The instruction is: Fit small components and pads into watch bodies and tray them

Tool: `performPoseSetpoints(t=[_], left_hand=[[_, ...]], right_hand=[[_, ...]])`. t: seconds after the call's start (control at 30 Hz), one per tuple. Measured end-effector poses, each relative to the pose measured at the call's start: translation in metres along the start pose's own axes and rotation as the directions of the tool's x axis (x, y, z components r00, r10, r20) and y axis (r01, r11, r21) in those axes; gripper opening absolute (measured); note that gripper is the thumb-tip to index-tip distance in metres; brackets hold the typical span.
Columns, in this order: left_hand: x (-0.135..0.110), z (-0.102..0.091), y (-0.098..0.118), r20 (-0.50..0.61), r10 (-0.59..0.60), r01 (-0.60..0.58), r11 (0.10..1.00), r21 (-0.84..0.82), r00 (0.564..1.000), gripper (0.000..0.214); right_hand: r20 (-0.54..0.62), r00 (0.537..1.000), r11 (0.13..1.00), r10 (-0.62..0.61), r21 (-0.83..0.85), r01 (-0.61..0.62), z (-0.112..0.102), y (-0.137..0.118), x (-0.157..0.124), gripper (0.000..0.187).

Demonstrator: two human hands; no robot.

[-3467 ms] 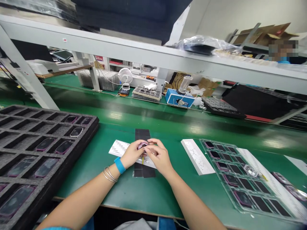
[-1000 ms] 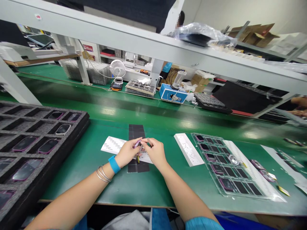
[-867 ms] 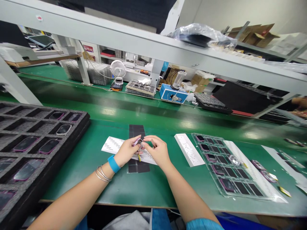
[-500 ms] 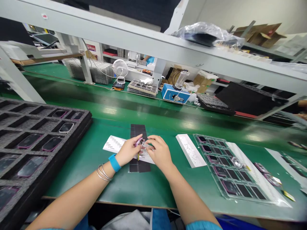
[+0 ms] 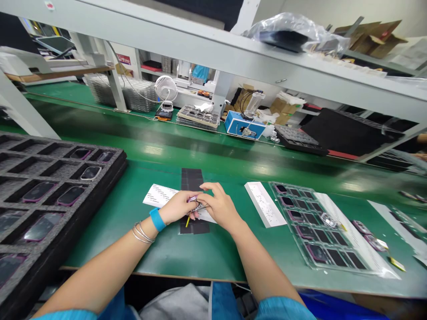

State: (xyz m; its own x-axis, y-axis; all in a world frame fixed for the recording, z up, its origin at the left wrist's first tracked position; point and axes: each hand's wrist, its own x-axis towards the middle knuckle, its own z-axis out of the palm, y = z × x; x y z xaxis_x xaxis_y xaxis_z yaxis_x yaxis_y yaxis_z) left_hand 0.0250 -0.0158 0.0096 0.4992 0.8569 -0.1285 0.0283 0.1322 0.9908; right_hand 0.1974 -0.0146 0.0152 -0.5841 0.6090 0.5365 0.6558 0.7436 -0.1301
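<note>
The small purple-rimmed part (image 5: 194,201) is mostly hidden behind the left hand (image 5: 176,207) and right hand (image 5: 220,208), shape unclear. Text on the printed sheet (image 5: 159,192) too small to read. The foam tray (image 5: 118,160) is cut off by the left edge.

Small purple-rimmed device (image 5: 192,199) pinched, tilted, in left hand (image 5: 176,206), thin metal tool (image 5: 201,206) pressed against it by right hand (image 5: 220,208), narrow yellow strip (image 5: 187,221) hanging below.

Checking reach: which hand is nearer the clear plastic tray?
Right: the right hand is left of the clear plastic tray; the left hand is farther left.
</note>
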Motion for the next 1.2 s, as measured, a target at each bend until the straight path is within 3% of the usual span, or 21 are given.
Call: performPoseSetpoints(t=[0.57,0.87,1.03,1.2], left_hand=[[-0.001,-0.002,-0.002,-0.105,0.052,-0.044,0.996,0.073,0.993,0.041],[-0.005,0.002,0.004,-0.181,0.124,-0.070,0.958,0.278,0.976,0.040],[-0.002,0.001,-0.001,-0.219,0.197,-0.126,0.945,0.300,0.956,0.041],[-0.002,0.002,-0.003,-0.174,0.275,-0.188,0.898,0.398,0.945,0.038]], right_hand=[[-0.169,0.985,0.999,-0.039,0.024,0.044,0.005,0.003,-0.003,0.024],[-0.202,0.979,0.998,-0.041,0.030,0.048,0.008,0.000,-0.002,0.024],[-0.224,0.964,0.947,0.146,0.313,-0.071,0.013,-0.001,0.002,0.018],[-0.138,0.895,0.767,0.424,0.580,-0.274,0.020,-0.003,0.004,0.008]])
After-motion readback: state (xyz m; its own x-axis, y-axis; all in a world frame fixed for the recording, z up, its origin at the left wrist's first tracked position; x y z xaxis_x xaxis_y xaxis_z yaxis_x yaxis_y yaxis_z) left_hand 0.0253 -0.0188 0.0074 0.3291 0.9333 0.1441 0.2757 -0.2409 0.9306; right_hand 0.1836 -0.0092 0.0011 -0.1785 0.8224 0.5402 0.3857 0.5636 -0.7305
